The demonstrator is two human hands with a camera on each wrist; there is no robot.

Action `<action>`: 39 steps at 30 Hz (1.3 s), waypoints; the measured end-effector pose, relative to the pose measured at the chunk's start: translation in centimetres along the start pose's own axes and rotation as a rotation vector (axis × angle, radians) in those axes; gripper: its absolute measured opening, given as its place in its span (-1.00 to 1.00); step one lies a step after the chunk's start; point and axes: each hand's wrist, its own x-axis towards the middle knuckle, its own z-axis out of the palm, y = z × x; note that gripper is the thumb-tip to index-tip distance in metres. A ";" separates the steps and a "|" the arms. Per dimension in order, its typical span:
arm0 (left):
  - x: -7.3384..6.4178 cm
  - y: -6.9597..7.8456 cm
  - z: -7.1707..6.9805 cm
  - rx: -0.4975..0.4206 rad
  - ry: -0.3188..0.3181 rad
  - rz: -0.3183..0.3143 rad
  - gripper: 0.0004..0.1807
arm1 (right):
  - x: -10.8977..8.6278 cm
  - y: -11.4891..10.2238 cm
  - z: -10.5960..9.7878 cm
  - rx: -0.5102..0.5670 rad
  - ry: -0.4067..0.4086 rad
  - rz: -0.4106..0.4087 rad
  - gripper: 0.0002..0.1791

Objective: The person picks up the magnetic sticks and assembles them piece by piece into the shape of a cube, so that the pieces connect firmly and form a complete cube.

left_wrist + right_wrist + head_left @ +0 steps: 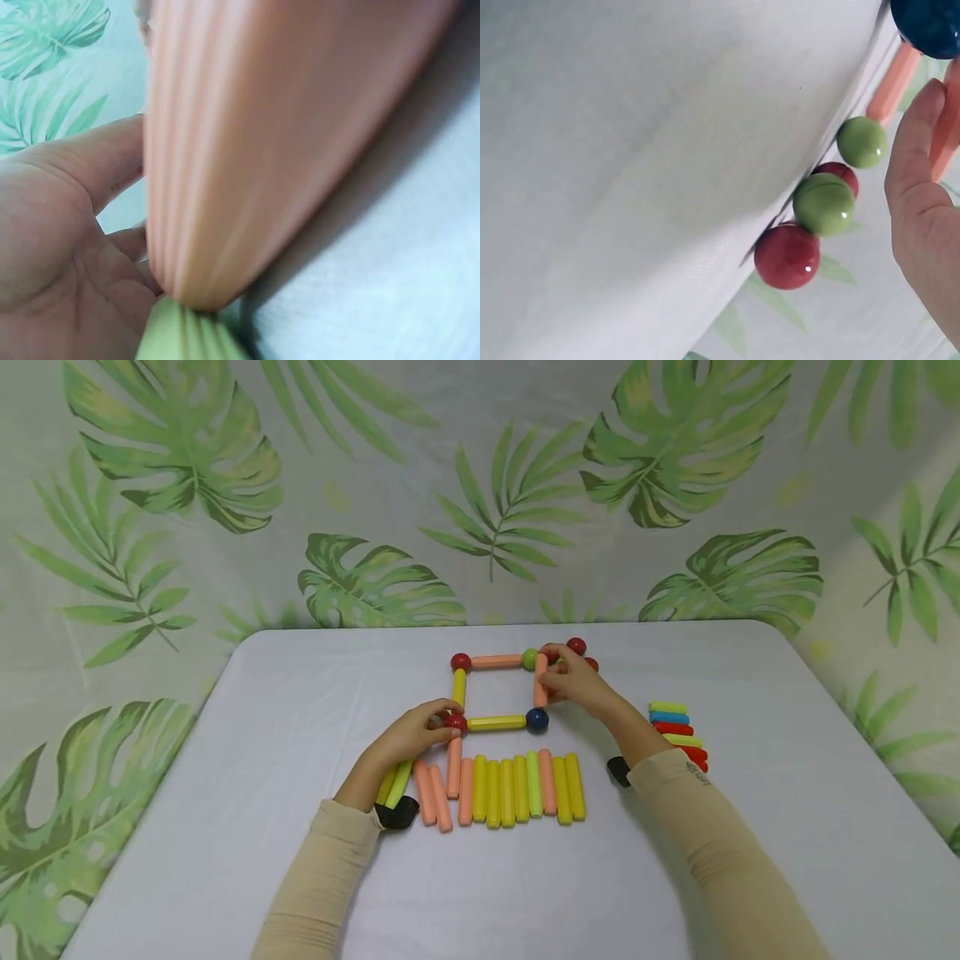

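The right hand [577, 683] is pinching a salmon rod [541, 681] between thumb and fingers, and the left hand [408, 733] is pinching the near red ball [457, 722] with thumb and fingertips.

The salmon rod is lying toward the far half of the white surface [187, 860], a little right of its middle. Its long axis is running from the near edge toward the far edge, with its near end pointing at a blue ball [537, 720] and its far end at a green ball [530, 659]; whether either end is touching is hard to tell.

The rod is forming the right side of a four-sided frame. A yellow bar [497, 723] is lying along the near side, parallel to the near edge, a yellow stick [459, 689] is making the left side, and a pink bar [497, 661] is joining the far red ball [461, 662] to the green ball. From the near red ball, a pink stick [454, 768] is pointing toward the near edge.

Loose red balls [576, 646] and another green ball [823, 204] are sitting just beyond the right hand, which is partly hiding them in the head view. A row of rods [522, 785] is lying between the frame and the near edge, while a coloured bundle [677, 731] is resting toward the right edge, partly behind the right sleeve [720, 843].
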 end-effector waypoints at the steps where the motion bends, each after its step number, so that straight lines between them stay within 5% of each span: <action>1: 0.0 0.0 0.0 -0.004 0.001 0.001 -0.62 | 0.2 0.1 0.0 -0.004 0.000 0.006 -0.44; 6: 0.0 0.1 0.1 -0.007 0.004 -0.001 -0.61 | 1.1 0.4 0.1 -0.034 -0.014 0.040 -0.44; 12: -0.1 0.2 0.2 -0.012 -0.001 -0.009 -0.58 | 1.8 0.5 0.4 -0.033 -0.020 0.115 -0.19; 21: -0.6 2.3 1.0 0.078 0.048 -0.215 -0.32 | 2.6 0.8 0.4 -0.025 -0.051 0.189 -0.14; 26: -0.8 3.5 1.7 0.113 0.064 -0.255 -0.30 | 2.6 0.7 0.4 -0.036 -0.048 0.187 -0.14; 32: -1.2 3.6 1.3 -0.106 0.068 -0.285 -0.45 | 2.6 0.6 0.4 -0.037 -0.059 0.180 -0.15; 39: -1.3 2.6 0.2 -0.365 -0.076 -0.293 -0.72 | 2.6 0.5 0.4 -0.039 -0.058 0.171 -0.18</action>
